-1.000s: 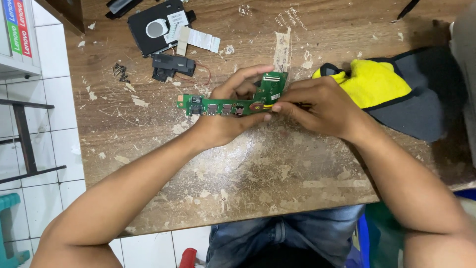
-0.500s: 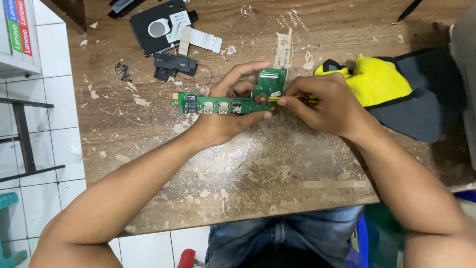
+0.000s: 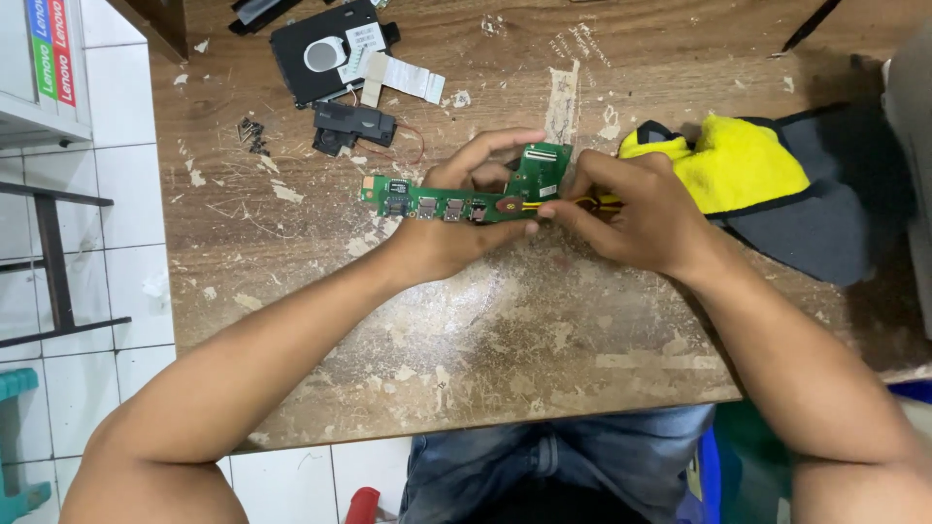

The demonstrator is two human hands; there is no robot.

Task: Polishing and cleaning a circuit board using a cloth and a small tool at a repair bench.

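Observation:
A long green circuit board (image 3: 427,202) with several metal ports along one edge is held just above the worn wooden table (image 3: 505,330). My left hand (image 3: 456,228) grips it from below, with the fingers curled over its wider right end. My right hand (image 3: 636,213) pinches at the board's right end, where a small dark round part with yellow and red wires (image 3: 544,207) sits. The fingertips hide the wire ends.
A yellow and grey cloth (image 3: 767,184) lies to the right. At the back left lie a black drive caddy with a flat ribbon cable (image 3: 335,49), a small black speaker part (image 3: 354,126) and several loose screws (image 3: 254,136). White floor tiles show beyond the table's left edge.
The board has shifted slightly left and up in my left hand. My right hand has drawn back a little to the right, and the yellow and red wires now show at the board's end.

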